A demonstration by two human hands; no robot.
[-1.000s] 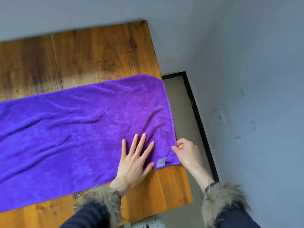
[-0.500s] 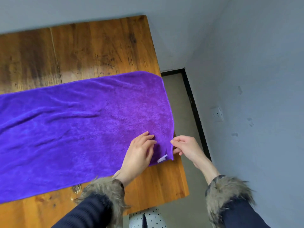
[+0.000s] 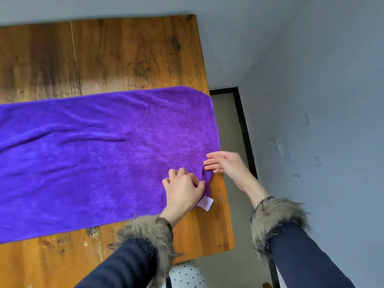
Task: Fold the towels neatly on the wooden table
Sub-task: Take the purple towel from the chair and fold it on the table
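Observation:
A long purple towel [image 3: 93, 152] lies spread flat across the wooden table [image 3: 124, 55], and its right end reaches the table's right edge. My left hand [image 3: 182, 192] has curled fingers and pinches a small fold of the towel at its near right corner, just above the white label [image 3: 205, 203]. My right hand [image 3: 225, 163] rests with nearly straight fingers on the towel's right edge, a little beyond the left hand. Its thumb is hidden. The cloth is bunched up between the two hands.
The table's right edge drops to a narrow strip of floor [image 3: 226, 121] beside a grey wall with a socket [image 3: 276, 148]. A polka-dot seat [image 3: 187, 273] shows below the table's near edge. Bare wood lies behind the towel.
My left hand went from lying flat on the towel to pinching its corner, which has lifted and bunched. My right hand moved up onto the towel's edge and its fingers straightened.

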